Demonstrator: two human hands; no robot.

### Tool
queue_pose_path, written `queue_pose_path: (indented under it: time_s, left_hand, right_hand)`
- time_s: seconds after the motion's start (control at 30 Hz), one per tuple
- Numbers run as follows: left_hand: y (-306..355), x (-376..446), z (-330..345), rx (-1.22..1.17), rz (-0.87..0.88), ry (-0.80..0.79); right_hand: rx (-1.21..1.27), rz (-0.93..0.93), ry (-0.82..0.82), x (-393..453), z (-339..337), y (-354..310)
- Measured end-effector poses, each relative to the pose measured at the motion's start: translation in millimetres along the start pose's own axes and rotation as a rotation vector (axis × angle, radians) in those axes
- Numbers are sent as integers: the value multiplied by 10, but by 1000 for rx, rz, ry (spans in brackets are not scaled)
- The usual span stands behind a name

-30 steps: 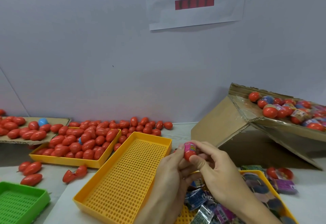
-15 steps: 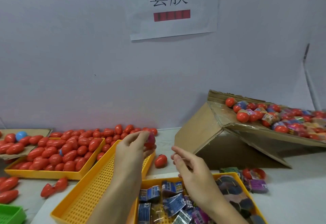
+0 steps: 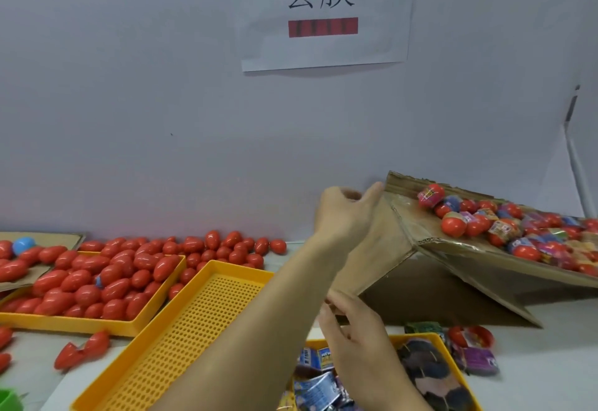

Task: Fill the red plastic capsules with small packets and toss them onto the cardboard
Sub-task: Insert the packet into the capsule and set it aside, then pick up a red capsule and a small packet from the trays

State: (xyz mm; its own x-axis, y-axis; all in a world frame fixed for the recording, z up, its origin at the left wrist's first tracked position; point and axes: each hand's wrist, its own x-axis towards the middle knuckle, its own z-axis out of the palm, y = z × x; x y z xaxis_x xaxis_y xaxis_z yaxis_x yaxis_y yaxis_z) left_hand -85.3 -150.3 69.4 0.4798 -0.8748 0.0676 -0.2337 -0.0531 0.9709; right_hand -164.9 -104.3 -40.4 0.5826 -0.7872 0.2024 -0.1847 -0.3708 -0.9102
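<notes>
From half a second earlier, my left hand [image 3: 348, 213] had swung from the desk to the cardboard [image 3: 417, 229], its grip now loose and empty; the filled capsule [image 3: 431, 196] lay there. Right hand [image 3: 356, 329]: grip relaxed above the packets [image 3: 318, 384], next fill pending.

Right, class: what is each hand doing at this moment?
Left hand: open, empty, raised by the cardboard.
Right hand: fingers loosely bent over the packets, nothing visibly held.
</notes>
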Motion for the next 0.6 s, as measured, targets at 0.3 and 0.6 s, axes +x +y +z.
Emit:
queue_pose_path:
  time_s: [0.3, 0.6]
  left_hand:
    - [-1091, -186, -938, 709, 159, 2]
    - [-1146, -226, -624, 1529, 263, -102]
  right_hand:
    - [-48, -54, 106, -30, -5, 44]
    - [-56, -81, 181, -27, -36, 74]
